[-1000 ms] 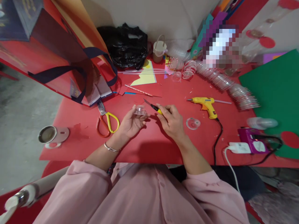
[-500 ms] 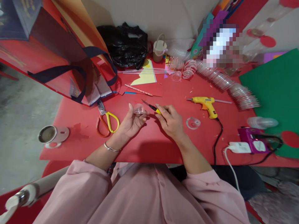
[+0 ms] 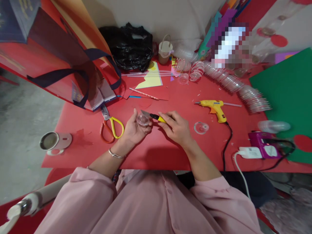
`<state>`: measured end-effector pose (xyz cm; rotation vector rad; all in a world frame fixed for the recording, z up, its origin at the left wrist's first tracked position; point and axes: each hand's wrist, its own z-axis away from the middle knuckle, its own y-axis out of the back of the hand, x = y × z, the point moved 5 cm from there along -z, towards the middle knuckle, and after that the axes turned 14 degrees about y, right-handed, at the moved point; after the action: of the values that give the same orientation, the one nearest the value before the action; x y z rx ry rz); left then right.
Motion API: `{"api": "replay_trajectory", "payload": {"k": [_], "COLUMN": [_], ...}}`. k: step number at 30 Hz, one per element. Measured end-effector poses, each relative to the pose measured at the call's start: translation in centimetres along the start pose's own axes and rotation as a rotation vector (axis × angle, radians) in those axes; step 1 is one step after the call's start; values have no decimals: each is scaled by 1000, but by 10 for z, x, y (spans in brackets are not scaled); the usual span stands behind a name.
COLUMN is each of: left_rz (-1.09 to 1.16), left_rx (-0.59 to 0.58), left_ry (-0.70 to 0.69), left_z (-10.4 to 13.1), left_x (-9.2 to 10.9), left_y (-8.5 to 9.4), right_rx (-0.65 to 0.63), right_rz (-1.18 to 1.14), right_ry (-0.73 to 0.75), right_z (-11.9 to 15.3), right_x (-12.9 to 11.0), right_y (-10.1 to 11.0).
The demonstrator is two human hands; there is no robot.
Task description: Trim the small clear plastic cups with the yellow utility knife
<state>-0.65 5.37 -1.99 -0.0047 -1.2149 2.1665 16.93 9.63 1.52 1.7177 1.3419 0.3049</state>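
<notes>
Between the thumb and fingers of my left hand [image 3: 137, 130] is a clear plastic dome lid [image 3: 142, 120], tilted toward me. My right hand [image 3: 177, 127] grips the yellow and black handle of a utility knife [image 3: 158, 117]. Its blade points left and lies at the lid's upper right edge; whether it touches the plastic I cannot tell. Another clear lid [image 3: 201, 128] lies on the red table right of my right hand. Scissors [image 3: 112, 128] with orange and yellow handles rest left of my left hand.
A yellow glue gun [image 3: 213, 109] lies at right, its cord running off the front edge. Stacked clear lids [image 3: 231, 83] line the back right. A mug [image 3: 55, 141] stands at the left edge, below a large red bag [image 3: 60, 61]. A purple power socket [image 3: 264, 146] sits at right.
The lid has turned in my left hand, its round face now showing more. My right hand has brought the knife blade lower and left, up to the lid.
</notes>
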Motion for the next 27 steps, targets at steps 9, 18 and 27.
{"api": "replay_trajectory", "payload": {"k": [9,18,27], "left_rz": [-18,-27,-42], "left_rx": [20,41,15], "left_ry": [0,22,46], "left_z": [-1,0,-3], "left_x": [-1,-1,-1], "left_y": [3,1,5], "right_rx": [-21,1,9], "right_rz": [-35,-27,-38], "right_ry": [134,144,157], "right_z": [2,1,0], "right_x": [-6,-7,-9], "right_y": [-4,-2,0]}}
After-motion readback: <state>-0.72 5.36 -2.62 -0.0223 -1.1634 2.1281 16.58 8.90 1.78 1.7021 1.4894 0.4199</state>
